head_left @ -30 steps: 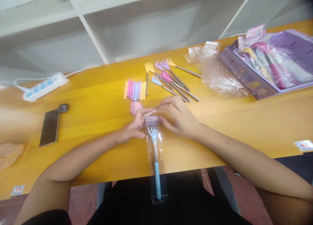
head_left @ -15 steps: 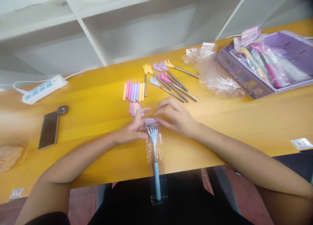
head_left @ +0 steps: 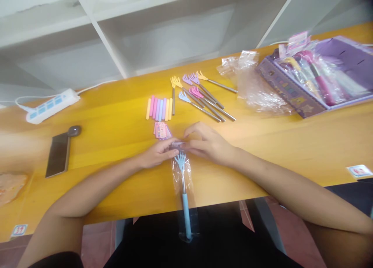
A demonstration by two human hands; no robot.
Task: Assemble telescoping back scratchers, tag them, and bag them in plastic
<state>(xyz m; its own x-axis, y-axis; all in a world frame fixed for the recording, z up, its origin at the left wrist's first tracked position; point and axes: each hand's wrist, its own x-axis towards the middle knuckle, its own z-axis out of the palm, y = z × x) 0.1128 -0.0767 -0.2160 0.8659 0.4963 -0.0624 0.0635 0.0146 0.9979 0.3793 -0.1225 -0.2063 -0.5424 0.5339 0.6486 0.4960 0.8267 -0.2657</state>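
A light-blue back scratcher [head_left: 187,215] lies inside a clear plastic bag [head_left: 175,178], its claw towards the far side and its handle past the table's near edge. A small purple card [head_left: 177,144] shows at the bag's top end. My left hand [head_left: 159,153] is closed on that end from the left, thumb over the bag. From the right, my right hand [head_left: 208,143] pinches the same end with its fingertips. Just beyond are a few pink cards [head_left: 161,130], a row of pastel handle tubes [head_left: 159,109] and several claw-ended metal rods [head_left: 208,111].
At the right stands a purple box [head_left: 294,90] holding bagged back scratchers. Beside it lie clear plastic bags [head_left: 253,85]. On the left are a white power strip [head_left: 53,105], a dark phone-like slab [head_left: 58,153] and a small dark round object [head_left: 74,130].
My left fingers, raised and apart before, have folded down onto the bag's top. My right hand has lowered slightly towards it. The bagged back scratcher has shifted a little left.
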